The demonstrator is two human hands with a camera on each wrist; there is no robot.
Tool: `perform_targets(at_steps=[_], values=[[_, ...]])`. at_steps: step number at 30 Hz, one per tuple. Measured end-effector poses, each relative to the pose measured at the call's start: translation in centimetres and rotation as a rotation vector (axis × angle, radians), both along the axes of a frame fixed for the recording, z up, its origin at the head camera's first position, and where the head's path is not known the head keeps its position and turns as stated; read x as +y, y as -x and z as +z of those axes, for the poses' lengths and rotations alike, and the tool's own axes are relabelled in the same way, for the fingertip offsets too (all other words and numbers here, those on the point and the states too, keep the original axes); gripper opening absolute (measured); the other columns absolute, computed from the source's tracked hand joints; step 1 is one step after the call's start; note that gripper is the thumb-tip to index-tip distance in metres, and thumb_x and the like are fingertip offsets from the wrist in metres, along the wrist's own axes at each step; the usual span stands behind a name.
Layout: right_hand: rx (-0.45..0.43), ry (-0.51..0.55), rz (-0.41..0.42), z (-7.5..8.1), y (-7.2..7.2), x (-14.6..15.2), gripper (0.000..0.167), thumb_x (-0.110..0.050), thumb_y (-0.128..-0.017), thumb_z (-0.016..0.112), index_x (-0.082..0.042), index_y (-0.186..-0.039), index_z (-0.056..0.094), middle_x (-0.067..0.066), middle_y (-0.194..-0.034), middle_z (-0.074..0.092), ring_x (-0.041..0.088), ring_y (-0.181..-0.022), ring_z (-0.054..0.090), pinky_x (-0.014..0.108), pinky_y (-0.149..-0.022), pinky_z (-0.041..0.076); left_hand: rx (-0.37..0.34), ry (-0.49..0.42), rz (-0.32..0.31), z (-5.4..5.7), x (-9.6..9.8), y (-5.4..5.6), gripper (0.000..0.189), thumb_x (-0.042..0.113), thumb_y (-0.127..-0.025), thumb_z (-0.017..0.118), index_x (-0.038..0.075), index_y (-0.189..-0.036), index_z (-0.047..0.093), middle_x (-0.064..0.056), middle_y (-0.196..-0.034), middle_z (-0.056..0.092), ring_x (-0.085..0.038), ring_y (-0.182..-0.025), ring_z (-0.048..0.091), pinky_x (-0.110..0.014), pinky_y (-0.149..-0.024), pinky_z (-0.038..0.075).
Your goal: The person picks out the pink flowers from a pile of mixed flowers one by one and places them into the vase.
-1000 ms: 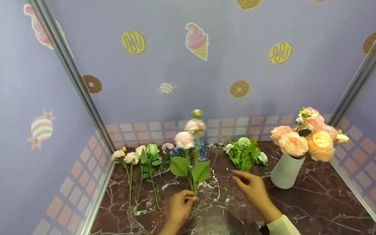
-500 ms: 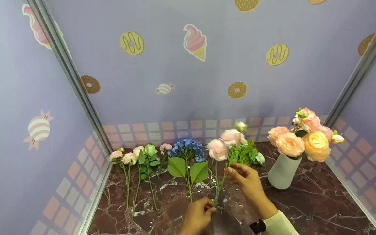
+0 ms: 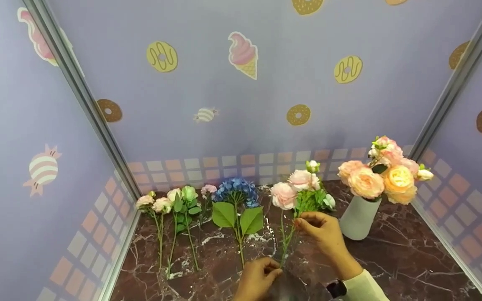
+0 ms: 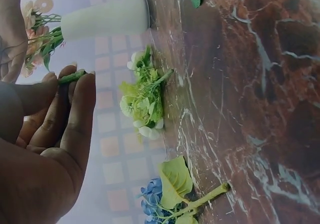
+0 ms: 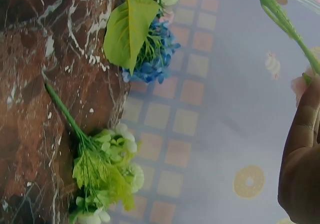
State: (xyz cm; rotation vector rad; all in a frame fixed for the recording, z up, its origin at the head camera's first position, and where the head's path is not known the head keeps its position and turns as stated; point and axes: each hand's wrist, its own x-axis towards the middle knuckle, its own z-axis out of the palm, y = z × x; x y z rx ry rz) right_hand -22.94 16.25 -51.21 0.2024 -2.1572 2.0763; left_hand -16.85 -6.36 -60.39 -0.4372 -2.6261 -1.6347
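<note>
Head view: you hold a pink flower stem (image 3: 285, 196) upright, tilted slightly right, with both hands. The fingers of your left hand (image 3: 260, 278) pinch it at its lower end; in the left wrist view the green tip sits between thumb and fingers, above the worktop (image 3: 416, 259). Your right hand (image 3: 322, 236) pinches it higher up, below the blooms, thumb and forefinger meeting on it. The two pink blooms and a pale bud partly cover a green bunch (image 3: 308, 201) lying behind them.

Beside your right hand, to its right, a white vase (image 3: 359, 219) stands on the worktop, filled with peach blossoms (image 3: 366, 183). To the left of your pink stem lies a blue flower (image 3: 237, 190) with two broad leaves, its cut end near your left hand. Farther left lie green-and-white flowers (image 3: 188, 194) and pale pink flowers (image 3: 161, 205), stems pointing towards you.
</note>
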Motion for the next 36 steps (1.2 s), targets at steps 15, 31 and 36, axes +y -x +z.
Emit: perform_targets(at_steps=[15,31,36], values=[[0.532,-0.221,-0.673,6.5,-2.5,9.2,0.009,0.015,-0.09,0.086,0.011,-0.094,0.08,-0.034,-0.084,0.073,-0.011,-0.069,0.066,0.005,-0.067,0.054,-0.07,0.082,0.054,-1.6,-3.9,0.6,0.021,0.032,-0.109,0.078,0.012,-0.107,0.085,-0.001,-0.098,0.085,-0.007,-0.087,0.074,-0.03,-0.082,0.063],[0.661,-0.293,-0.98,6.6,0.3,13.1,0.007,0.003,-0.096,0.084,0.009,-0.097,0.082,-0.03,-0.092,0.079,-0.03,-0.076,0.06,-0.003,-0.074,0.049,-0.205,0.009,0.012,-2.6,-4.4,0.6,0.023,0.026,-0.11,0.076,0.004,-0.106,0.083,-0.006,-0.09,0.078,-0.007,-0.075,0.062,-0.027,-0.071,0.054],[0.65,-0.342,-0.978,4.2,0.9,13.0,0.004,0.005,-0.096,0.084,0.007,-0.099,0.082,0.007,-0.091,0.087,-0.033,-0.078,0.057,-0.005,-0.076,0.047,-0.204,0.001,0.004,-2.9,-4.3,0.5,0.027,0.027,-0.11,0.076,0.001,-0.106,0.082,-0.008,-0.088,0.078,-0.008,-0.073,0.063,-0.026,-0.068,0.053]])
